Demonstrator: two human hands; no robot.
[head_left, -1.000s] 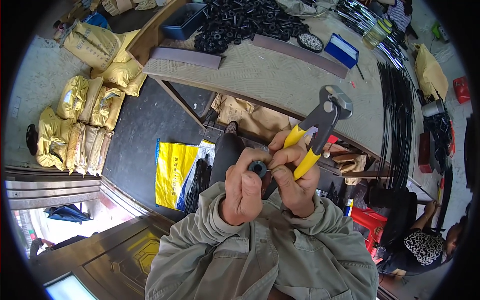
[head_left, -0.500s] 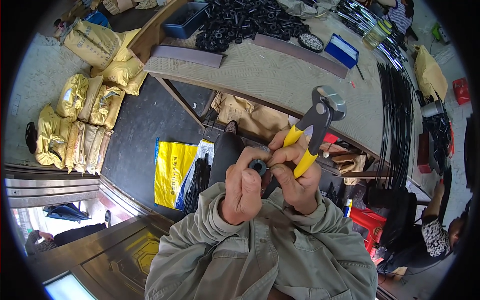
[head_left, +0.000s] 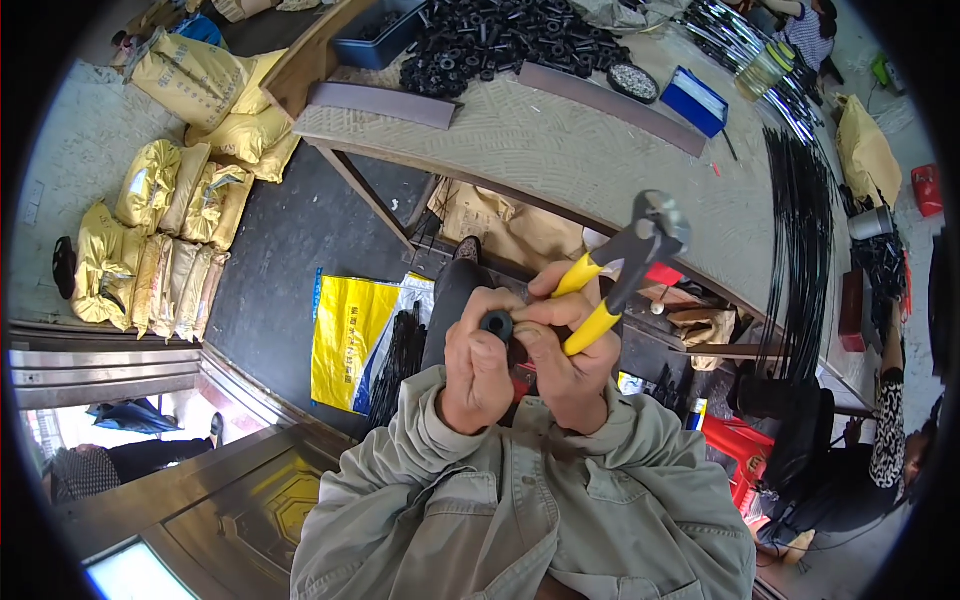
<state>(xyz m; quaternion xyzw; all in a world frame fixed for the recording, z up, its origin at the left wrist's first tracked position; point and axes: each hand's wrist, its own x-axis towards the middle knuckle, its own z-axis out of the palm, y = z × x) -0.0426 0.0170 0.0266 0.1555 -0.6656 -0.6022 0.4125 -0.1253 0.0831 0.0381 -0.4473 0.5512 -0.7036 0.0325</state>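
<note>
My left hand is closed around a short black cylindrical part, whose round end with a hole faces up between thumb and forefinger. Close beside it, my right hand grips end-cutting pincers with yellow handles. Their metal head points up and away to the right, over the bench edge. The right thumb and forefinger pinch together next to the black part's end; whatever small thing may be between them is hidden.
Ahead stands a bench bearing a heap of black parts, a blue bin, a blue box and long black strips. Filled yellow sacks stand at the left. A co-worker sits at the right.
Both hands, with the black part and pincers, have shifted slightly left. The co-worker's arm at the right now stretches farther up along the bench.
</note>
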